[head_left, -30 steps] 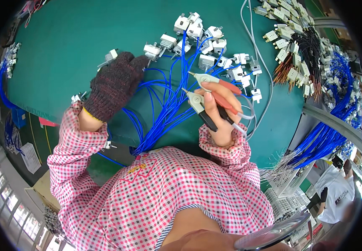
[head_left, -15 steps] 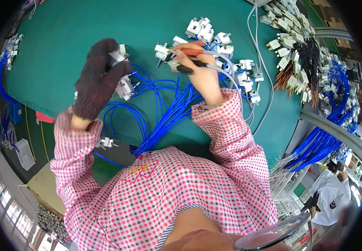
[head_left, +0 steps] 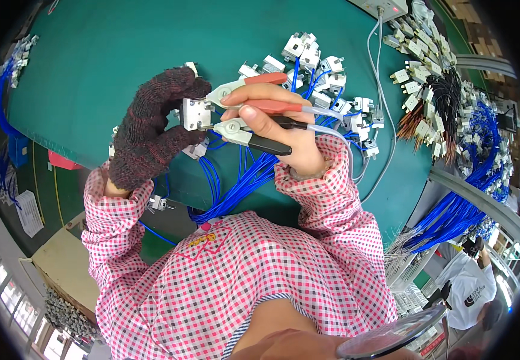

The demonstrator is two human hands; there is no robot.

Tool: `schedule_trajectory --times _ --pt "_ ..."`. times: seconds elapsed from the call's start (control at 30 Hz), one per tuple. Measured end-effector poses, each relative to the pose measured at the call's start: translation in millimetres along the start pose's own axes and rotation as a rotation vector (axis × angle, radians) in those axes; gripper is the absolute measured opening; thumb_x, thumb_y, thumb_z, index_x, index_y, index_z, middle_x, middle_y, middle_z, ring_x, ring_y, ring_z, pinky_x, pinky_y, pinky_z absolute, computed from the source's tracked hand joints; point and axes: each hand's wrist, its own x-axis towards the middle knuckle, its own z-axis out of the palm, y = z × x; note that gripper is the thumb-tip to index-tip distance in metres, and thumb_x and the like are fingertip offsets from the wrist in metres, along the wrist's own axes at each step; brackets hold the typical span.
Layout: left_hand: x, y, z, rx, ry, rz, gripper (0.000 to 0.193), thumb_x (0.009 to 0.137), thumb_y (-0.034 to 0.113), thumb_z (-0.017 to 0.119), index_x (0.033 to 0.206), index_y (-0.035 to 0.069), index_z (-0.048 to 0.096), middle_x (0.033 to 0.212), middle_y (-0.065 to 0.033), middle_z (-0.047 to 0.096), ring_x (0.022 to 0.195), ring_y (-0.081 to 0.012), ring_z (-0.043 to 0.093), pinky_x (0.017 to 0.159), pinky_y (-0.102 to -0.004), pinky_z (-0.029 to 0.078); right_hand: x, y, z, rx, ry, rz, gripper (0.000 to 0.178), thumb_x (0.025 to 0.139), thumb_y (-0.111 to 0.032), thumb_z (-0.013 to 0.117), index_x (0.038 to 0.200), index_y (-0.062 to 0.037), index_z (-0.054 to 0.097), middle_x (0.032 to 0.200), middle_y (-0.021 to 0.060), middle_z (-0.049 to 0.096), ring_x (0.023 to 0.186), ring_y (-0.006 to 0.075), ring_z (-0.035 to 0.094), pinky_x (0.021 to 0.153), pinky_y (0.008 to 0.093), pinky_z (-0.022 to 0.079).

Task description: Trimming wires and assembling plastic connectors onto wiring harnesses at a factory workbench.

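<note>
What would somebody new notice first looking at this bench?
At centre, the left hand in a dark knit glove holds a small white connector block against the red-handled cutters in the bare right hand. Behind them, blue wires with white connectors fan across the green table.

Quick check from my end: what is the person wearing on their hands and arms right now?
The left hand wears a dark knitted work glove, flecked brownish-maroon, covering all fingers down to the wrist. The right hand is bare, with no glove. Both forearms are covered by long sleeves in a pink, white and dark gingham check, gathered into elastic cuffs at the wrists. It is the same fabric as the garment over the body.
</note>
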Motion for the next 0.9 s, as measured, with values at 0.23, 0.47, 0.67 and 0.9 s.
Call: schedule_trajectory --times 0.23,0.47,0.67,0.9 --pt "0.2 10.9 0.3 0.132 -0.001 -0.051 0.059 0.075 -0.005 0.073 0.128 0.005 0.049 0.124 -0.0125 0.058 0.115 -0.0225 0.056 0.098 -0.0357 0.046 0.1 -2.6 0.3 -0.348 -0.043 -0.256 0.021 0.083 -0.003 0.065 0.104 -0.0017 0.068 0.093 0.0109 0.071 0.087 0.0213 0.067 0.082 0.0306 0.050" --pt "-0.9 12.8 0.3 0.221 0.004 0.036 0.057 0.072 -0.004 0.075 0.124 0.005 0.053 0.121 -0.0109 0.060 0.110 -0.0226 0.059 0.093 -0.0353 0.048 2.6 -2.6 5.9 -0.414 -0.044 -0.319 0.020 0.081 -0.001 0.066 0.101 0.0002 0.068 0.092 0.0115 0.070 0.084 0.0220 0.068 0.074 0.0300 0.052" --pt "1.5 37.5 -4.7 0.571 -0.047 -0.003 0.057 0.068 -0.006 0.075 0.120 0.005 0.056 0.117 -0.0117 0.061 0.107 -0.0232 0.060 0.089 -0.0349 0.049 -1.8 6.8 24.1 -0.414 -0.012 -0.386 0.019 0.078 0.004 0.067 0.097 0.0012 0.067 0.094 0.0133 0.067 0.083 0.0246 0.066 0.073 0.0299 0.053" --pt "33.0 46.3 -50.2 1.166 -0.361 -0.417 0.034 0.082 0.029 0.067 0.106 0.004 0.063 0.100 -0.0129 0.063 0.091 -0.0306 0.061 0.077 -0.0372 0.049 -58.8 5.6 -7.4 -0.581 0.129 -0.231 0.015 0.083 0.000 0.064 0.098 0.0024 0.065 0.094 0.0160 0.067 0.083 0.0226 0.067 0.075 0.0301 0.053"
